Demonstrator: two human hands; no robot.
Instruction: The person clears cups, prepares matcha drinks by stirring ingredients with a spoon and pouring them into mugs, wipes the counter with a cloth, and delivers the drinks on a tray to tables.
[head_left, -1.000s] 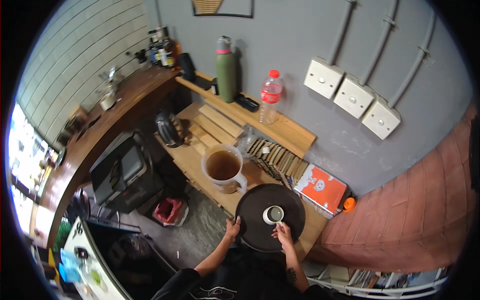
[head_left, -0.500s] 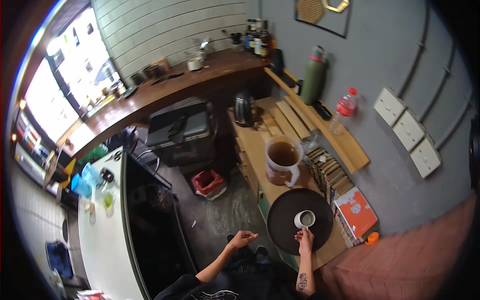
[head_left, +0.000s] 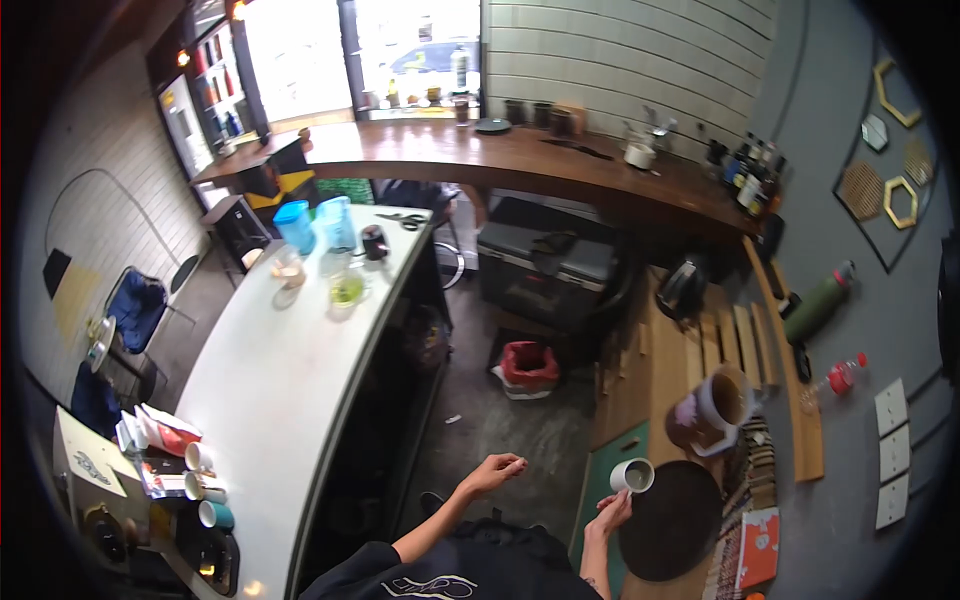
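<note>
My right hand (head_left: 612,512) is closed on the handle of a small white cup (head_left: 632,476) with pale liquid in it. The cup is beside the upper left edge of a round dark tray (head_left: 672,525) on the wooden cabinet. Over the floor, to the left of the cup, my left hand (head_left: 493,473) hangs in the air with its fingers loosely bent, touching nothing. A large clear jug (head_left: 712,412) of brown liquid stands on the cabinet above the tray.
A white counter (head_left: 270,370) on the left bears blue containers (head_left: 295,228), scissors (head_left: 402,220), a glass of green liquid (head_left: 346,288) and several cups. A red-lined bin (head_left: 528,368) stands on the floor. Books, a kettle (head_left: 682,287) and a green bottle (head_left: 822,308) are at the right.
The view has swung left toward the counter. My right hand has lifted the cup from the tray's middle to its edge. My left hand has left the tray's rim.
</note>
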